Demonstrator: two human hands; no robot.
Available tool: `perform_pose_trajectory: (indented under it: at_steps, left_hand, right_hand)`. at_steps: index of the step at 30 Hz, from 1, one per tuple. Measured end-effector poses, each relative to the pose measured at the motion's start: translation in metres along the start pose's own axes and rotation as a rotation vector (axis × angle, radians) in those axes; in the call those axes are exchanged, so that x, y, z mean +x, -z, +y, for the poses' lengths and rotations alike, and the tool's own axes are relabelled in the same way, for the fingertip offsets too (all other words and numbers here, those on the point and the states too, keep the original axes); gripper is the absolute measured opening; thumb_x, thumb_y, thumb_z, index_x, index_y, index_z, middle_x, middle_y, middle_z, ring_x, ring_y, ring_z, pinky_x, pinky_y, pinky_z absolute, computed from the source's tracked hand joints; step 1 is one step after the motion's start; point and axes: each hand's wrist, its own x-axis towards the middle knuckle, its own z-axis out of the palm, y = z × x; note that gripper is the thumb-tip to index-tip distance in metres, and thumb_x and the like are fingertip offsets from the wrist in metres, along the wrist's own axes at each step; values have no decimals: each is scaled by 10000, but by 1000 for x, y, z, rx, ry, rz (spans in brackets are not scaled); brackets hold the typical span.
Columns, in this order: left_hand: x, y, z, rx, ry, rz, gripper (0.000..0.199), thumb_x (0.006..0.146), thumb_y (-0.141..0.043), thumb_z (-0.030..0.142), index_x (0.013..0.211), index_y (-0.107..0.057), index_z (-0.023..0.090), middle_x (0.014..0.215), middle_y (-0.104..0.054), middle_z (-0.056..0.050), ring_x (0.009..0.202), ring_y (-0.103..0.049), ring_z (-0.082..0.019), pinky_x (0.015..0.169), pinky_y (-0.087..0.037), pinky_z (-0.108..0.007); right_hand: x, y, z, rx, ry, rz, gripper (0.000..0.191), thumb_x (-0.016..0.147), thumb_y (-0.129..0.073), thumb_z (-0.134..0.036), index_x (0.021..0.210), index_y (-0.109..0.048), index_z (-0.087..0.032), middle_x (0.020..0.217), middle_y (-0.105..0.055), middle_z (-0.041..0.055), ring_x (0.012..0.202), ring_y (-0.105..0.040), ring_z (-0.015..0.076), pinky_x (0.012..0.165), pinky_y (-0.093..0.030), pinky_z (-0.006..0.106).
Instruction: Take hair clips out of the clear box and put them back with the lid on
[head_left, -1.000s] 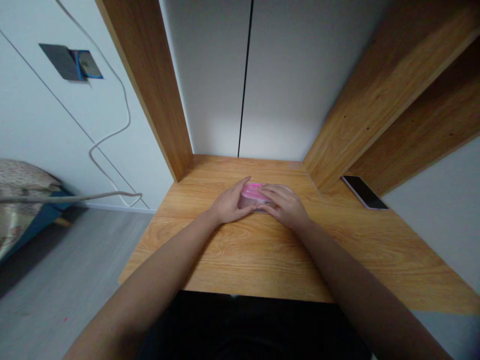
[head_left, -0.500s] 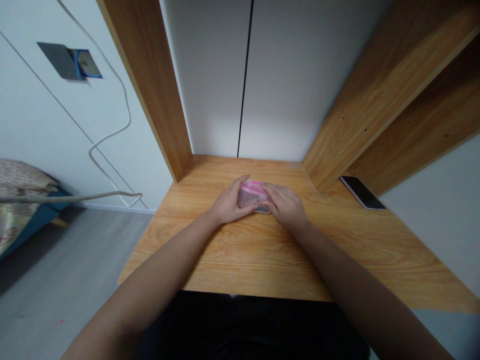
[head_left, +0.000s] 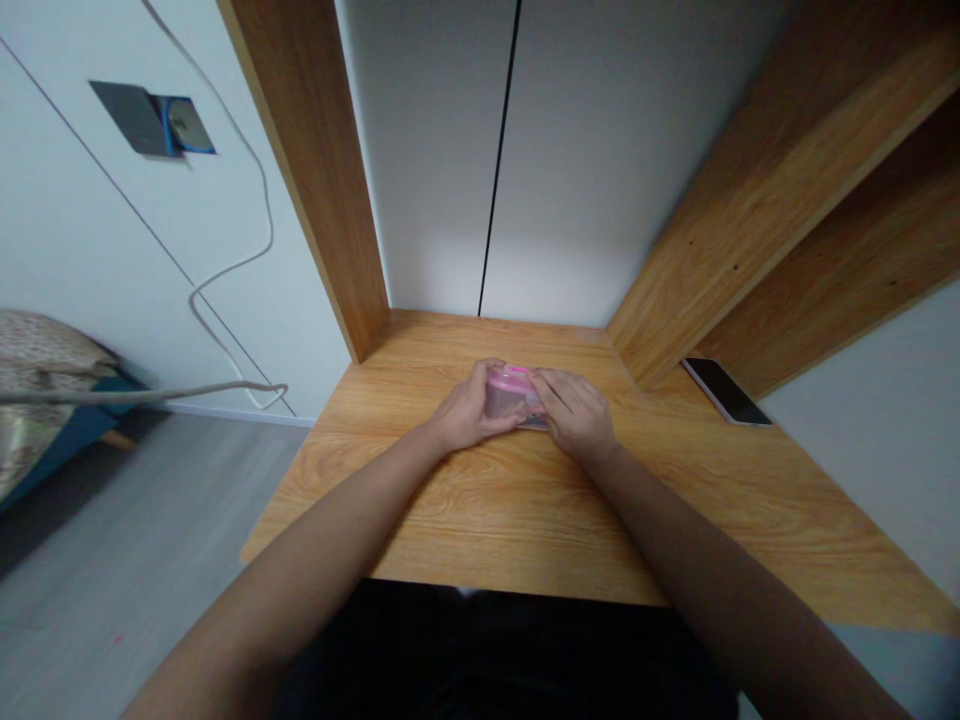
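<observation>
In the head view, the only view, the small clear box with its pink lid sits between the two hands on the wooden table. Compared with a second ago, the left hand has bent its fingers in around the far left corner of the box, where they had been stretched out straighter. The right hand has drawn its fingers back from the top of the lid toward the box's right side, so more of the clear front shows. The box itself has hardly changed place, and the whole picture has shifted a little with the head. I judge this to be a change of hold, with the work centred on the lid and rim; the lid appears to be on, though whether its edge is fully seated is too small to tell.

As for the grip, the left hand is closed about the left side of the box, thumb along its front. The right hand is closed on the right side, fingers at the lid and thumb low toward the front; how hard either presses cannot be told. Well to the right of the box lies a phone, touched by neither hand. Beyond the box stands a pale panel.
</observation>
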Motion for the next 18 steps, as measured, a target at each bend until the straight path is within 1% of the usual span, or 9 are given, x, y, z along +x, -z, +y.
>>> perform_pose_trajectory:
  at_steps: [4,10,14,18]
  left_hand:
    - [-1,0,-2,-3,32,-26,832,758,-783,559,1341,-317,191,1278,-571,-167,1125,-636,-306,937,-541,-447]
    - [-3,-1,-7,91,68,-163,848,721,-822,520,1318,-320,188,1280,-559,-167,1118,-651,-334,933,-547,-478]
    - [-3,-1,-11,100,74,-147,865,726,-814,544,1338,-313,195,1289,-557,-170,1162,-639,-344,958,-539,-485]
    - [-3,0,-15,125,26,-125,903,740,-806,530,1404,-288,204,1335,-539,-171,1161,-638,-338,956,-545,-481]
  right_hand:
    - [2,0,0,-7,56,30,482,990,-557,-236,1461,-513,-150,1295,-694,162,1164,-662,279,1007,-520,427]
    - [4,5,-3,35,67,90,311,962,-612,-195,1265,-679,-221,1164,-762,88,1035,-703,223,921,-538,370]
    - [4,6,-2,93,91,57,257,942,-658,-215,1190,-721,-234,1219,-743,97,1111,-684,229,958,-533,376]
    - [3,4,0,175,39,59,206,950,-655,-265,1133,-748,-276,1245,-732,89,1133,-678,232,970,-537,407]
